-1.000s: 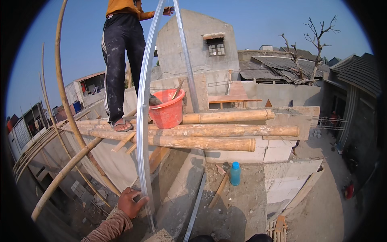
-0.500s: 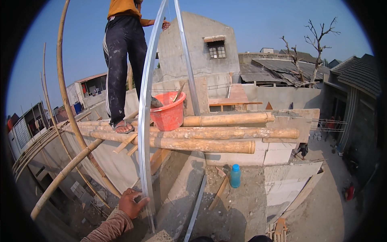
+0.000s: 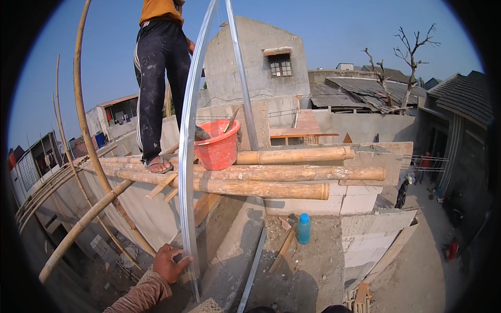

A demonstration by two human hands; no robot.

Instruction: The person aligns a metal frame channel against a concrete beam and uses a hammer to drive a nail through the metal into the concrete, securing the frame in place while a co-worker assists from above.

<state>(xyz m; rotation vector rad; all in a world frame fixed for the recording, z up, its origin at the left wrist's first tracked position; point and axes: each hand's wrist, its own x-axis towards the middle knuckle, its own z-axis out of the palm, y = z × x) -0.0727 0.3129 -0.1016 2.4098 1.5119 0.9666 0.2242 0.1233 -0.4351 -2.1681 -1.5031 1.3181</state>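
Observation:
My left hand (image 3: 169, 262) grips the lower end of a long pale metal strip (image 3: 187, 156) that stands upright and curves up out of the top of the picture. A second strip (image 3: 241, 83) leans beside it further back. My right hand is out of view. Above me another person (image 3: 159, 78) in dark trousers, an orange shirt and sandals stands on a scaffold of bamboo poles (image 3: 250, 180), one hand near the strip. An orange bucket (image 3: 217, 146) with a trowel in it sits on the poles next to that person's feet.
A blue bottle (image 3: 303, 228) stands on the rough concrete ledge below the poles, beside loose wood strips (image 3: 282, 250). Slanted and bent bamboo poles (image 3: 83, 224) rise at the left. White block walls (image 3: 365, 240), rooftops and a person in the alley (image 3: 403, 192) lie to the right.
The view has tipped slightly, so the person above sits higher in the picture. My left hand keeps its hold on the strip, which has shifted a little to the right.

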